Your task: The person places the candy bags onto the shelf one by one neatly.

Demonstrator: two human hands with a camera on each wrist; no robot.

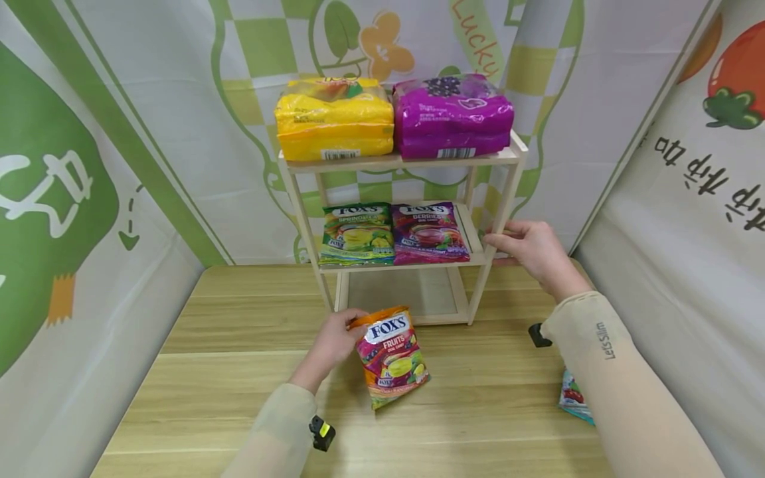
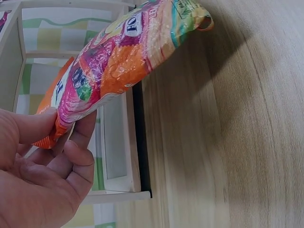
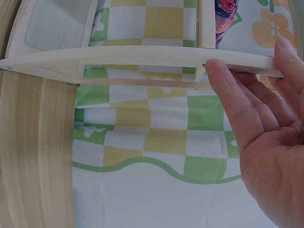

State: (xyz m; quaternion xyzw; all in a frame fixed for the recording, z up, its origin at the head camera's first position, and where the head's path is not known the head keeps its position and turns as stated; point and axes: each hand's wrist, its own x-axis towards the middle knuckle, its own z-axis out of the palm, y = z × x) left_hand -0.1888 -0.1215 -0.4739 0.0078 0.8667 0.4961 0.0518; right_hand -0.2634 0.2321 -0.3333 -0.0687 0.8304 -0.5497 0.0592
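Note:
My left hand pinches an orange and magenta FOX'S Fruits candy bag by its upper left corner. The bag hangs tilted in front of the bottom tier, its label towards the head camera. In the left wrist view, the thumb and fingers grip the bag's orange end seal. My right hand holds the right front post of a small wooden shelf rack beside the middle tier. The right wrist view shows its fingertips against the post.
On the middle tier lean a green Springtea bag and a purple Berries bag. A yellow bag and a purple bag lie on top. Another candy bag is partly hidden by the right forearm. Printed curtains surround the wooden table.

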